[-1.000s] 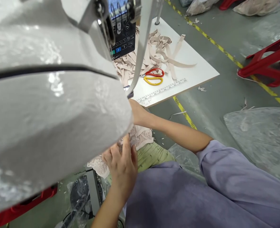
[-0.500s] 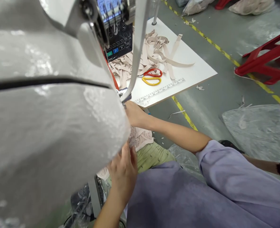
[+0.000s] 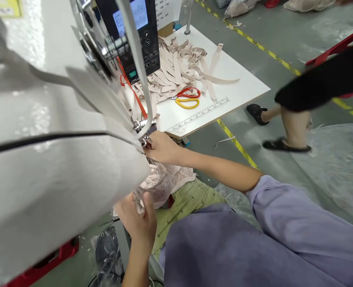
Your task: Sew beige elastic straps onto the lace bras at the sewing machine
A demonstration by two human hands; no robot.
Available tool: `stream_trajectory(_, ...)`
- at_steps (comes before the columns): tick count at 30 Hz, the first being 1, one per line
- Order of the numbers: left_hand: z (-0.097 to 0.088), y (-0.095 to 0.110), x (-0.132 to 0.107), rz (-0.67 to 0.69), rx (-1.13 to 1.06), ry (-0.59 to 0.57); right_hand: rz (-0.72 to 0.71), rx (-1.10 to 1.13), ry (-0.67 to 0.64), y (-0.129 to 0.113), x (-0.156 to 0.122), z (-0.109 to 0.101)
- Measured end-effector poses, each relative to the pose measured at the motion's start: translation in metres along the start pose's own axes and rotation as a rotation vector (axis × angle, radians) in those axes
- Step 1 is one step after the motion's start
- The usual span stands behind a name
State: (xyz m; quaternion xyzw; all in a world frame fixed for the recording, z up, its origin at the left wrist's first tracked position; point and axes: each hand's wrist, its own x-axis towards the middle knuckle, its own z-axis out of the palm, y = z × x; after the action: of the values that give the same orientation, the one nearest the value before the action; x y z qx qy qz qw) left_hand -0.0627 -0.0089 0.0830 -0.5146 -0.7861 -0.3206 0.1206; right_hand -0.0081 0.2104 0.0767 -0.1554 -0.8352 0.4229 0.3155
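A big white sewing machine (image 3: 44, 167) fills the left of the view and hides much of the work. My right hand (image 3: 161, 146) is up by the needle and presser foot (image 3: 143, 129), its fingers pinched on the pale pink lace fabric (image 3: 164, 181). That lace hangs down over my lap. My left hand (image 3: 137, 217) is lower, at the machine's near edge, with thumb and fingers closed on the lace's lower edge. A beige strap (image 3: 136, 59) runs down from the top to the foot.
A white table (image 3: 242, 85) carries a pile of beige strips (image 3: 179, 67), red and yellow scissors (image 3: 188, 97) and a printed ruler (image 3: 200, 115). The machine's control panel (image 3: 140, 36) is lit. Another person's legs (image 3: 286, 123) pass on the right. Clear plastic sheet (image 3: 334, 167) lies on the floor.
My view has swung, showing more of the needle area. My left hand has dropped lower along the lace. A walking person has come in at the right.
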Motion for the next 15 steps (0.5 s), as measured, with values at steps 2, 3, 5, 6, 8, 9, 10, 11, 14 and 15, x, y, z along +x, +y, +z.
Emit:
stream_trajectory(2, -0.001, -0.010, 0.001, -0.180, -0.079, -0.037, -0.020, 0.029, 0.018, 0.001, -0.001, 0.002)
stream_trajectory(3, 0.000, -0.014, 0.003, -0.263, -0.135, -0.071, -0.025, 0.039, 0.029, 0.001, -0.001, 0.003)
stream_trajectory(5, 0.000, -0.020, 0.008, -0.378, -0.251, -0.167, -0.032, 0.039, 0.038, 0.002, -0.001, 0.005)
stream_trajectory(6, 0.001, -0.022, 0.011, -0.405, -0.295, -0.214, -0.035, 0.031, 0.042, 0.003, -0.001, 0.006)
stream_trajectory(8, 0.002, -0.023, 0.017, -0.432, -0.343, -0.276, -0.039, 0.019, 0.044, 0.004, 0.000, 0.008)
stream_trajectory(9, 0.003, -0.023, 0.019, -0.443, -0.352, -0.280, -0.040, 0.021, 0.042, 0.004, 0.000, 0.008)
stream_trajectory(10, 0.003, -0.023, 0.021, -0.455, -0.361, -0.275, -0.039, 0.027, 0.041, 0.004, 0.000, 0.007)
stream_trajectory(11, 0.003, -0.022, 0.022, -0.470, -0.372, -0.269, -0.036, 0.034, 0.039, 0.003, 0.000, 0.006)
stream_trajectory(14, 0.003, -0.019, 0.022, -0.533, -0.398, -0.250, -0.019, 0.059, 0.028, 0.001, 0.000, 0.003)
stream_trajectory(15, 0.003, -0.018, 0.021, -0.556, -0.405, -0.237, -0.012, 0.066, 0.024, 0.000, 0.000, 0.003)
